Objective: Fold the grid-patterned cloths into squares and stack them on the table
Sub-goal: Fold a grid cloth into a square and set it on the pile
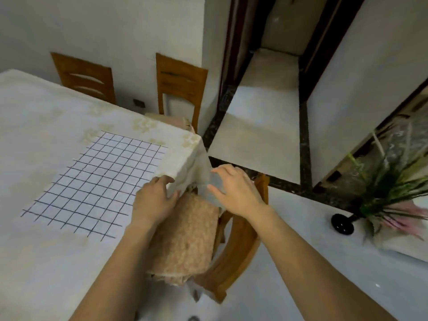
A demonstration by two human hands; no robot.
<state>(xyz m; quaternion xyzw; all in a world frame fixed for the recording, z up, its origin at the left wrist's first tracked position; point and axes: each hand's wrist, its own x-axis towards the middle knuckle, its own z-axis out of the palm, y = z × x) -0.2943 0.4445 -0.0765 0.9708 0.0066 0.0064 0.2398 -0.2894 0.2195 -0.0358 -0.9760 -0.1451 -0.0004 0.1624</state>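
One grid-patterned cloth, white with dark lines, lies spread flat on the table near its right edge. My left hand is at that edge just right of the cloth, with thumb and fingers around the hanging tablecloth. My right hand hovers beside the table corner over a chair. Its fingers close on a pale grey piece of fabric that hangs there. I cannot tell whether that fabric has a grid pattern.
A wooden chair with a pinkish-tan cushion stands tucked under the table's right side, below my hands. Two more wooden chairs stand at the far side. A plant with a black base sits on the floor to the right.
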